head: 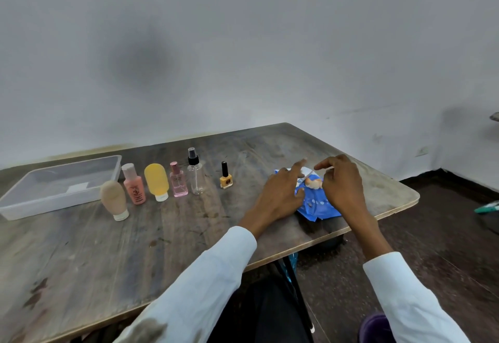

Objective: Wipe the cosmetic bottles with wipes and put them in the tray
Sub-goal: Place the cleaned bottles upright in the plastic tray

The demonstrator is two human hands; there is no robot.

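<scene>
Several cosmetic bottles stand in a row on the wooden table: a beige tube (113,199), a pink-orange bottle (134,184), a yellow tube (156,180), a pink perfume bottle (178,180), a clear spray bottle (195,172) and a yellow nail polish (225,178). A clear plastic tray (54,203) lies at the far left with nothing in it. A blue wipes pack (318,206) lies near the table's right corner. My left hand (280,194) rests on the pack with fingers stretched out. My right hand (340,183) pinches the pack's lifted white flap.
The table's right edge (378,214) runs just beside the pack, with dark floor beyond it. A wall stands close behind the table. A green and white object (487,207) lies on the floor at the far right.
</scene>
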